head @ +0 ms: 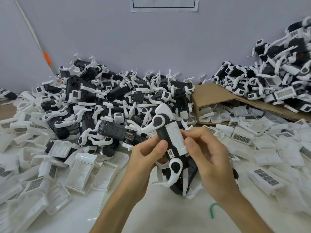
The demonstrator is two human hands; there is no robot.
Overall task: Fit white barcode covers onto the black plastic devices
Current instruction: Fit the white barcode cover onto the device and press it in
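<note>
I hold a black plastic device (pixel 162 137) upright over the table's middle, white arms at its top. My left hand (pixel 148 153) grips its lower left side, thumb on the black body. My right hand (pixel 203 148) pinches the white cover (pixel 176 138) lying on the device's front, fingers curled along its right edge and thumb at its lower corner. A small white label with black print sits below the cover. A second black device (pixel 178 179) lies on the table under my hands.
A heap of black devices (pixel 107 101) fills the back left. More devices (pixel 276 78) pile on a flattened cardboard box (pixel 217 96) at the right. Loose white barcode covers (pixel 264 177) lie all around. A green wire (pixel 212 209) lies on the white table.
</note>
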